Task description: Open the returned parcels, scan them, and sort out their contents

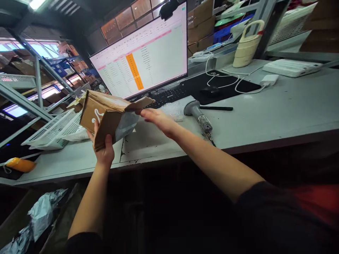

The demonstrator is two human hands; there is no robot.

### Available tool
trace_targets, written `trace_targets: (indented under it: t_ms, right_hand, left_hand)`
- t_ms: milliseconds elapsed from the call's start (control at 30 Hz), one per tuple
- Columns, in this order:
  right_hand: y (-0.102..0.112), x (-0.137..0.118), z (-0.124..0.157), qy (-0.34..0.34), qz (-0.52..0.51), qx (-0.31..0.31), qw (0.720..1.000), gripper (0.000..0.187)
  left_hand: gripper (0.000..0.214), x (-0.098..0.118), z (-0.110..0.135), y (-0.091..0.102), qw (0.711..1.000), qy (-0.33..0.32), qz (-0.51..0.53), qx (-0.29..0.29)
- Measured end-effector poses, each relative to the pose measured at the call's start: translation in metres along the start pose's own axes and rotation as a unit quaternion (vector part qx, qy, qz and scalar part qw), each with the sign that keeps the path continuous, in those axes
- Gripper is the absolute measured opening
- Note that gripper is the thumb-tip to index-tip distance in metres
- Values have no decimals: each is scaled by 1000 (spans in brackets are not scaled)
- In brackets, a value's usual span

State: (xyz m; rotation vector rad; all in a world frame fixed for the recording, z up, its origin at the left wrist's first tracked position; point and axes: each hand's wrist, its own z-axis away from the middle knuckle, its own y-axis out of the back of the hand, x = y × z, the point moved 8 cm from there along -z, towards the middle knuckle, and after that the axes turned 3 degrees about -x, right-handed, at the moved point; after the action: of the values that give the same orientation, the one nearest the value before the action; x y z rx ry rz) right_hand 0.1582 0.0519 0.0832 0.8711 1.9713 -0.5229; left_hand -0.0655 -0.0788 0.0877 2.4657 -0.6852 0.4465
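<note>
A brown cardboard box [92,106] with a white squiggle on its side is held tilted above the desk. My left hand [106,150] grips it from below, thumb on the near side and fingers on the left face. Silvery-grey plastic [126,125] shows at the box's right end, under a raised flap. Beside that flap is my right hand [157,120], its fingers stretched out towards the box. Whether its fingertips touch the flap or the plastic, I cannot tell. A grey handheld scanner [197,113] lies on the desk just right of that hand.
Behind the box stand a monitor [156,56] and a keyboard [169,97]. A black mouse [210,91], white cables and a cream container [246,47] occupy the right side. White baskets [50,132] and an orange object [20,164] sit left. Plastic parcels [43,211] lie below the desk.
</note>
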Motion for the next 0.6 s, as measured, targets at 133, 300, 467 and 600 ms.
trace_targets:
  t_ms: [133, 300, 467, 600]
  right_hand:
    - [-19, -15, 0, 162, 277, 51, 946, 54]
    - [-28, -17, -13, 181, 290, 126, 931, 45]
    - [-21, 7, -31, 103, 191, 244, 945, 24]
    - [-6, 42, -31, 28, 139, 271, 952, 23]
  left_hand:
    - [56, 5, -10, -8, 1000, 2, 13, 25]
    - [54, 14, -16, -14, 1000, -4, 5, 28]
    - [52, 22, -14, -16, 999, 1, 3, 44]
    - [54, 28, -24, -9, 995, 19, 38, 94]
